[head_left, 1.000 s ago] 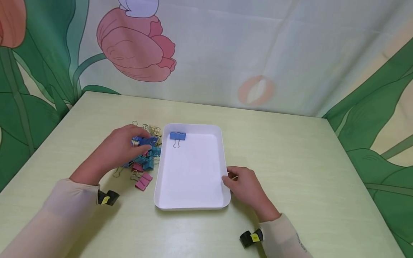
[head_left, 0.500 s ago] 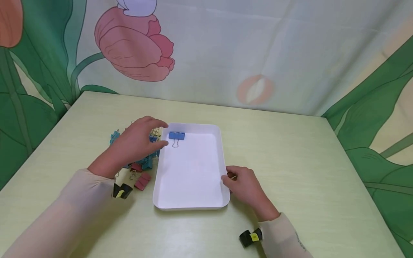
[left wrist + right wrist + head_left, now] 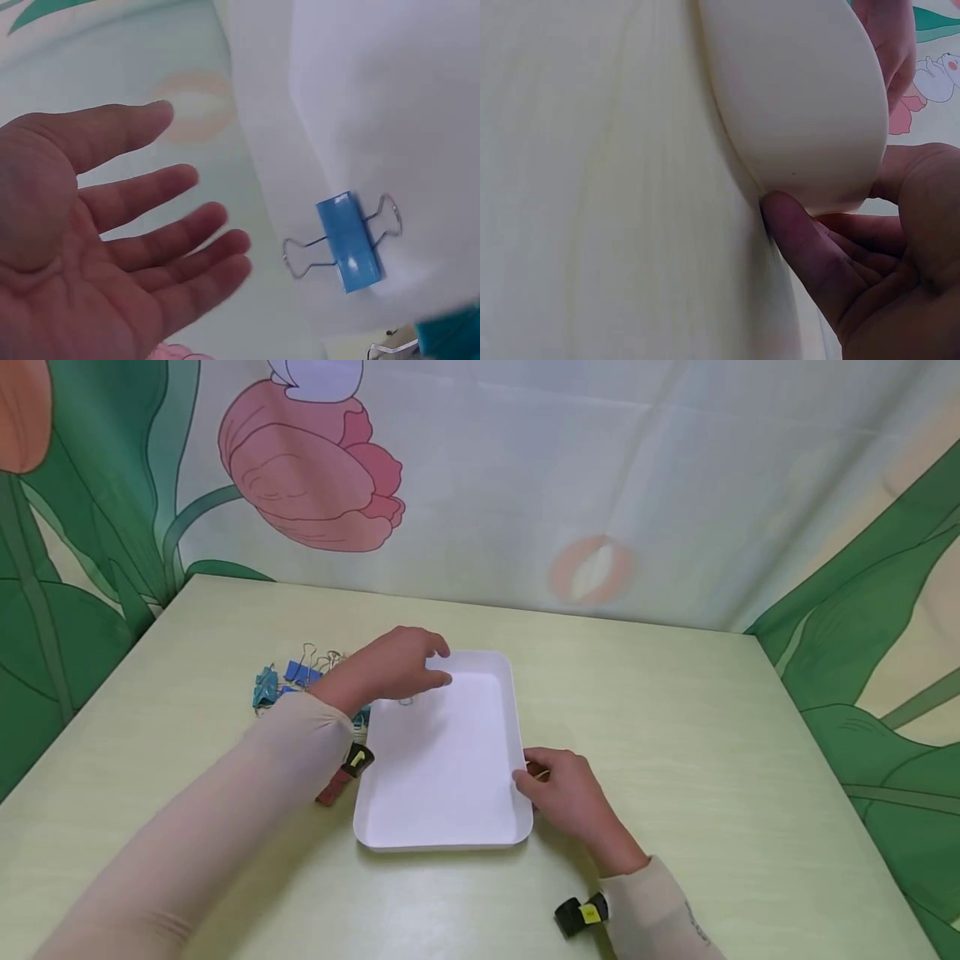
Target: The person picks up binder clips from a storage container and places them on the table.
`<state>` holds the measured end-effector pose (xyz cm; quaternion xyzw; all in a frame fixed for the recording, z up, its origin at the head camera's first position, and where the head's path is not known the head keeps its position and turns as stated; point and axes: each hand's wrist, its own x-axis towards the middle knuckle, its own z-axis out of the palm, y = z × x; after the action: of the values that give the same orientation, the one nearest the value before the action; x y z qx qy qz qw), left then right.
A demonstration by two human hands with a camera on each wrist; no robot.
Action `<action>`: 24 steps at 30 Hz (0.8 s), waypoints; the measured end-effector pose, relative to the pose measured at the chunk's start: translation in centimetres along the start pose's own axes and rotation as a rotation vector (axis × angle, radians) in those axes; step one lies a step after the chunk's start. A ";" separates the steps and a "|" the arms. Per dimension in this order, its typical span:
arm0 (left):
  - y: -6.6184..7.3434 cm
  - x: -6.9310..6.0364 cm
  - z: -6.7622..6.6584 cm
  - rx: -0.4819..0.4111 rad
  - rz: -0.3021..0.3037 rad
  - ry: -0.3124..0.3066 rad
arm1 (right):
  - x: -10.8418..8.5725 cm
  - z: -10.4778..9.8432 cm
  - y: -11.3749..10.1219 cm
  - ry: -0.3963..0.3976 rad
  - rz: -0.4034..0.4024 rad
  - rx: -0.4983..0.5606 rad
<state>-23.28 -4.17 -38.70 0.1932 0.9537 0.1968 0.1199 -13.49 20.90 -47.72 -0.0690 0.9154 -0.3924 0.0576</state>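
My left hand (image 3: 397,667) is over the far part of the white tray (image 3: 442,777), fingers apart and nothing held. Below it a blue binder clip (image 3: 350,242) lies by the tray's wall; in the head view the hand and forearm hide most of it, leaving a wire handle (image 3: 406,701) showing. My right hand (image 3: 567,793) holds the tray's right edge, the thumb at the rim; in the right wrist view a fingertip (image 3: 789,214) tucks against the tray's base. Left of the tray, a pile of binder clips (image 3: 303,673) is partly covered by my left arm.
A teal binder clip (image 3: 266,687) sits at the pile's left side, and a red one (image 3: 333,787) shows under the left wrist strap (image 3: 357,760). The pale table (image 3: 675,735) extends to a printed curtain (image 3: 480,485) at the back.
My left hand has moved right from the clip pile to over the tray, covering the blue binder clip there. My right hand stays on the tray's edge.
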 end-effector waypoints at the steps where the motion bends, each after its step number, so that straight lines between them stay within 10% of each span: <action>1: 0.0 0.6 0.2 0.015 -0.003 -0.027 | 0.0 0.0 0.0 -0.001 0.001 0.002; 9: -0.6 3.7 1.5 0.152 -0.100 -0.110 | -0.1 0.2 0.0 -0.009 -0.012 0.014; 24: -0.5 4.7 2.8 0.245 -0.159 -0.151 | -0.1 -0.1 -0.2 0.000 -0.005 0.010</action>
<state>-26.77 -1.73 -42.12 0.1448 0.9711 0.0538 0.1822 -13.37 20.88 -47.52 -0.0712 0.9132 -0.3971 0.0570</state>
